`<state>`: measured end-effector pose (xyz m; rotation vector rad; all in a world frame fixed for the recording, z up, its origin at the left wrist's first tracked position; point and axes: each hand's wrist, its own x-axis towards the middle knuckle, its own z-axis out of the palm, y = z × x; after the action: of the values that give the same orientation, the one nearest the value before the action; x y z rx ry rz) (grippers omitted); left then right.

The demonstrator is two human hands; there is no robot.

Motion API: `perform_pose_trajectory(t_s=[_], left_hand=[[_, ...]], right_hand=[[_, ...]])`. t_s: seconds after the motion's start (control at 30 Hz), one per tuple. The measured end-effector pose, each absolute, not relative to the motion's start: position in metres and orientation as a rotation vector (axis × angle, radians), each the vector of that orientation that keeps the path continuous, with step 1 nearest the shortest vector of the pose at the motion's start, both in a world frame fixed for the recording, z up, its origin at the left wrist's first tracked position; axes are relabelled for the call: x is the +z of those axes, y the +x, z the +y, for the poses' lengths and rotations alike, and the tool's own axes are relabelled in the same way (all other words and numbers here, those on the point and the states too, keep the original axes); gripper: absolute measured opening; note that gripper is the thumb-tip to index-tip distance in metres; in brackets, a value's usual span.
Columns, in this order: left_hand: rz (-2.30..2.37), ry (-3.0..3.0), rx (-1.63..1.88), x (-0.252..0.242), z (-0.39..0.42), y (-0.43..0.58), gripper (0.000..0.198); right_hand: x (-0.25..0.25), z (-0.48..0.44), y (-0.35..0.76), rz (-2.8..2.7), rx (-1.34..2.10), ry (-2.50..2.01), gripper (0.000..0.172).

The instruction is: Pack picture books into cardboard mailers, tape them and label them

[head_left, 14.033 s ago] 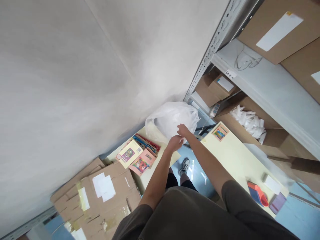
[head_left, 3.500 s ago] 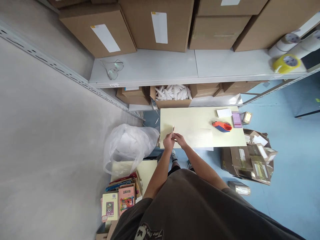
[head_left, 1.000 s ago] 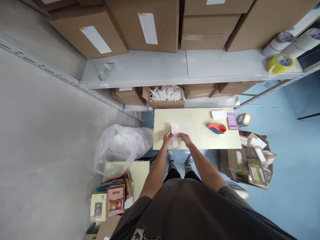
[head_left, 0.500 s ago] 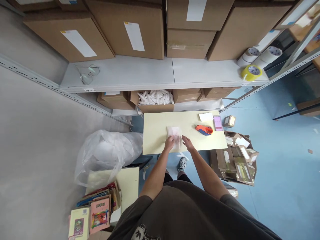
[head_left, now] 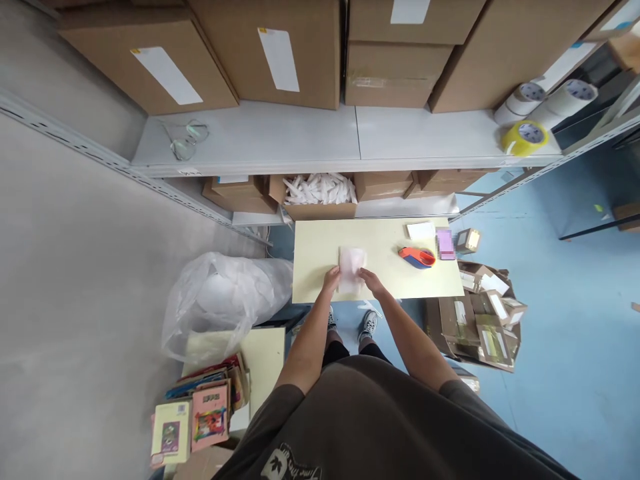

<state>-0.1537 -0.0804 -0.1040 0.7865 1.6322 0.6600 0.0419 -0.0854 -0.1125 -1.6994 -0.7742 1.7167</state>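
Packet [head_left: 352,267]: pale translucent wrap, rectangular, left of centre on the near part of the smooth cream counter [head_left: 316,250] | Left hand [head_left: 332,279] and right hand [head_left: 370,280]: fingers [head_left: 364,273] partly curled, touching its left and right edges; whether gripping, cannot tell | Right: curved orange-and-blue object [head_left: 417,257], flat white rectangle [head_left: 421,231] | Far: open cardboard carton [head_left: 320,212], thin white strips [head_left: 320,189]

- Both hands now over the table [head_left: 380,261]; 14 s ago they were at the plastic bag [head_left: 230,293].
- Pale packet [head_left: 352,263] now wide and flat, pinkish tint; 1 s ago it was a narrower strip.
- Translucent sheet seen spread to its right 1 s ago no longer lies there.
- Left hand [head_left: 332,277] off packet's top, now at its left edge.
- Right hand [head_left: 369,278], apart 0.5 s ago, now at right edge.
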Motion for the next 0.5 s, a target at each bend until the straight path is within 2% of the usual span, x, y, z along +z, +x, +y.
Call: perform_pose_trajectory(t_s=[0.17, 0.33, 0.5], left_hand=[[1.670, 0.740, 0.737, -0.109, -0.075, -0.186, 0.046], [1.708, 0.576, 0.905, -0.118, -0.040, -0.250, 0.053], [1.570, 0.386, 1.130, -0.124, 0.008, -0.313, 0.052]], right_hand=[[-0.105, -0.070, 0.010, -0.842, 1.769, -1.665, 0.056], [-0.100, -0.020, -0.058, -0.956, 1.803, -1.510, 0.042], [-0.112, 0.029, -0.117, -1.014, 1.785, -1.443, 0.042]])
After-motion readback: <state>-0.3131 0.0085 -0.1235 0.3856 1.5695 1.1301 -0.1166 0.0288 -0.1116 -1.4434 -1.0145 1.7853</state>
